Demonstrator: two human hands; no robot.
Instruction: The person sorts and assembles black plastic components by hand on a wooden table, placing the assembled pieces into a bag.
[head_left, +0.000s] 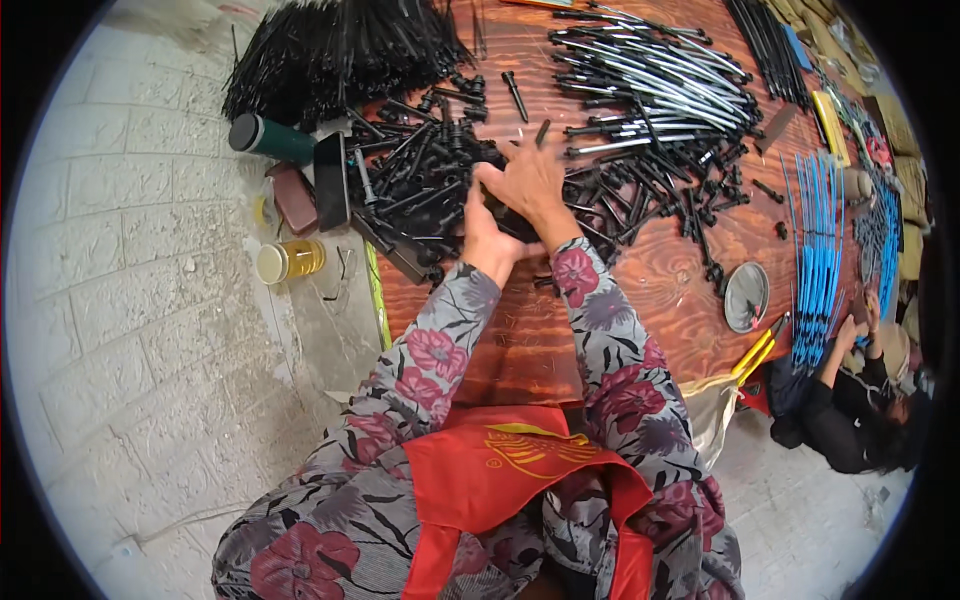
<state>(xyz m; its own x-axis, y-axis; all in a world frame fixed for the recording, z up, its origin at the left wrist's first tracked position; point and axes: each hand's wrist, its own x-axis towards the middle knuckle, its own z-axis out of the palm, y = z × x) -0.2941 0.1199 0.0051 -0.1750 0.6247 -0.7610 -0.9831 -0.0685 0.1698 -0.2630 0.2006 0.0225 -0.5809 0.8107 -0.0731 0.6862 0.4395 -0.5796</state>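
Observation:
My left hand and my right hand are close together over the near side of a pile of black plastic parts. The right hand crosses in front of the left, and its fingers are smeared by motion. A short black piece shows at the right fingertips; whether it is held I cannot tell. The left fingers are partly hidden behind the right hand. To the right of my hands, more small black parts lie loose below a stack of silver rods with black ends.
A bundle of thin black rods lies far left. Along the left edge are a green bottle, a dark phone and a yellow jar. A round dish and yellow-handled pliers lie right. A co-worker handles blue strips.

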